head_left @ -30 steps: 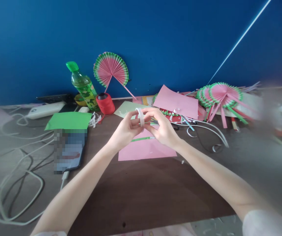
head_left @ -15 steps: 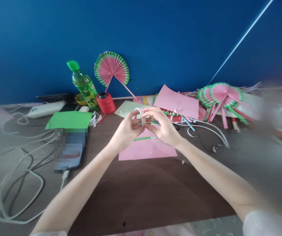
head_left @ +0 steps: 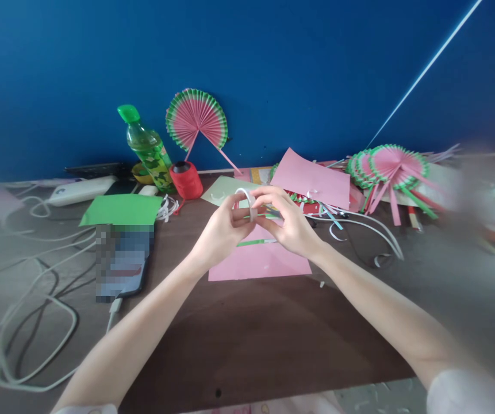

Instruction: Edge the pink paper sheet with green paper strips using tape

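Between my hands, above the desk, is a narrow white ring (head_left: 253,214) that looks like a roll of tape. My left hand (head_left: 218,233) grips it from the left, with fingers curled through or behind it. The fingertips of my right hand (head_left: 291,225) pinch at the ring's right side; whether they hold a loose end cannot be made out. Below the hands lies a pink paper sheet (head_left: 260,264) with a thin green strip (head_left: 250,243) across its upper part, which my hands partly cover.
Behind stand a pleated pink-green paper fan (head_left: 198,118), a green bottle (head_left: 148,146) and a red cylinder (head_left: 187,181). To the left are a green sheet (head_left: 121,210), a phone (head_left: 124,264) and cables (head_left: 72,322). More fans (head_left: 389,167) and a pink sheet (head_left: 311,178) lie right.
The white ring has turned or shifted slightly between my fingers, and its upper loop shows wider. Both hands keep nearly the same place and grip.
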Demonstrator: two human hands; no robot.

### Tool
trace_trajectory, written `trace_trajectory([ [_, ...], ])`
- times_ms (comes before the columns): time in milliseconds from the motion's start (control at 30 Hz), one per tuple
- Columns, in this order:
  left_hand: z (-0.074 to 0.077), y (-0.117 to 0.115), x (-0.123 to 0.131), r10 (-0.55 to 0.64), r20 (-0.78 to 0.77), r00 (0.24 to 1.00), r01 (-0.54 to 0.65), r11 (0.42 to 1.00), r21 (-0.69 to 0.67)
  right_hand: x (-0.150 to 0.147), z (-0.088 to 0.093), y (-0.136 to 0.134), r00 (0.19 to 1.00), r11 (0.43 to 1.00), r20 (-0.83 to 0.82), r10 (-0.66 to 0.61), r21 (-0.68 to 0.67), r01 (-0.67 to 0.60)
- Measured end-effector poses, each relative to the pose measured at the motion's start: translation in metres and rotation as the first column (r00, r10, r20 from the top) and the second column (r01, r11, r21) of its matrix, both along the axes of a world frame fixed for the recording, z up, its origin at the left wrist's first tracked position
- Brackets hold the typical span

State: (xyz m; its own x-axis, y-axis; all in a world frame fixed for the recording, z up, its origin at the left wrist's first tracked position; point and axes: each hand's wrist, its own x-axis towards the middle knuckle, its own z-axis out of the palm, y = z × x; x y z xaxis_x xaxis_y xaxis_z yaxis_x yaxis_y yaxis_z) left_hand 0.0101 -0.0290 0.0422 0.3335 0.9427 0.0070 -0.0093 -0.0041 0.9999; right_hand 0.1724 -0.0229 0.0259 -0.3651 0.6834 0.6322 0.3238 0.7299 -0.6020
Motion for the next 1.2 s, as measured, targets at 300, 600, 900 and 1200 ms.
trace_trajectory([
  [300,-0.003,-0.001,0.001,0.012,0.033,0.999,-0.012,1.0,0.011,-0.001,0.0,-0.001,0.996,0.992,-0.082,0.038,-0.114,-0.048],
  [600,-0.006,-0.004,0.003,0.13,-0.084,0.988,-0.121,0.987,0.102,-0.004,0.001,-0.004,0.998,0.998,-0.042,-0.05,-0.034,0.048],
  [900,-0.011,-0.006,0.003,0.143,-0.098,0.985,-0.128,0.98,0.15,-0.005,0.0,-0.003,0.994,0.996,-0.097,-0.058,-0.079,0.051],
  [1200,-0.009,-0.009,0.006,0.113,-0.018,0.993,-0.109,0.982,0.151,-0.004,0.003,-0.002,0.988,0.993,-0.148,-0.042,-0.111,0.025],
])
